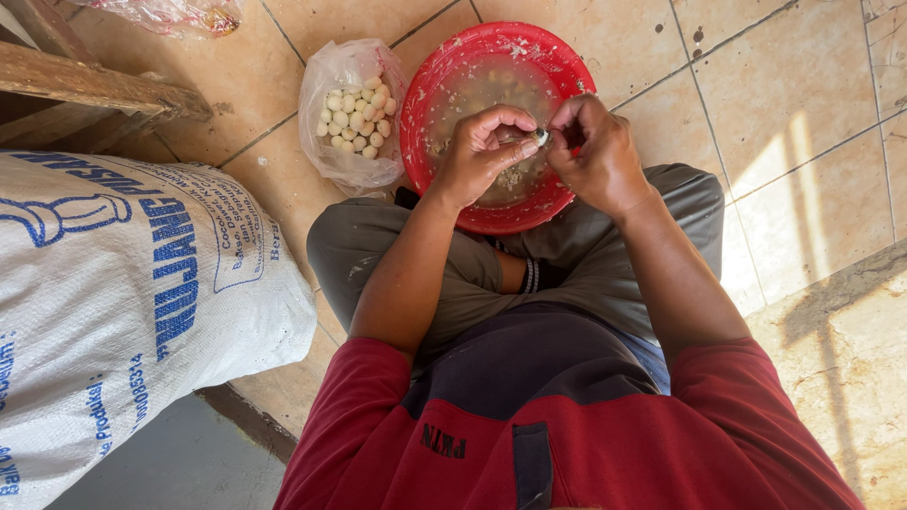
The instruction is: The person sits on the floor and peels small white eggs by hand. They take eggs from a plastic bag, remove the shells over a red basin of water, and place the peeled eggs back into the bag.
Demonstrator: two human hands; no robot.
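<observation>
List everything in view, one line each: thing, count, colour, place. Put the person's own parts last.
small egg: one, whitish, pinched between both hands over the basin
basin: one, red, on the floor ahead of the knees, cloudy water and shell bits inside
plastic bag: one, clear, left of the basin, open
peeled eggs: many, pale cream, inside the plastic bag
woven sack: one, white with blue print, far left
wooden frame: one, brown, top left
tiled floor: beige
left hand: one, fingers on the egg
right hand: one, fingers on the egg
</observation>
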